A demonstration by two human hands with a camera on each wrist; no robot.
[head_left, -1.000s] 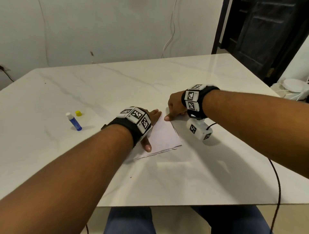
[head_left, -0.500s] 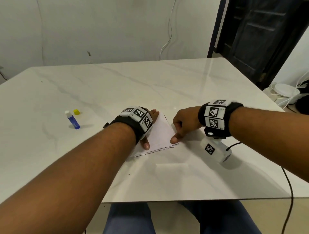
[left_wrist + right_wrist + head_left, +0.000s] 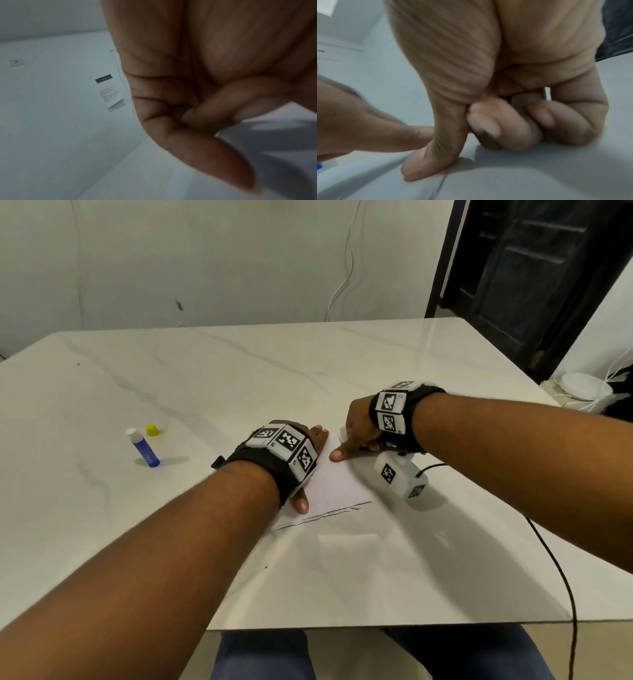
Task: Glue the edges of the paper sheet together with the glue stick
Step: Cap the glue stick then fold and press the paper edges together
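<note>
Two hands are pressing a folded paper (image 3: 337,486) on a table (image 3: 376,570): left hand (image 3: 308,446) lying flat, right hand (image 3: 358,433) curled, thumb down on its far edge. Left of the paper, an uncapped glue stick (image 3: 144,448) is lying beside its cap (image 3: 152,429).

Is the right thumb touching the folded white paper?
Touching. In the right wrist view, the right hand presses its thumb tip flat on the folded white paper sheet at its edge.

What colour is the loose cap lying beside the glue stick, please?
Yellow: the cap shows best in the head view.
</note>
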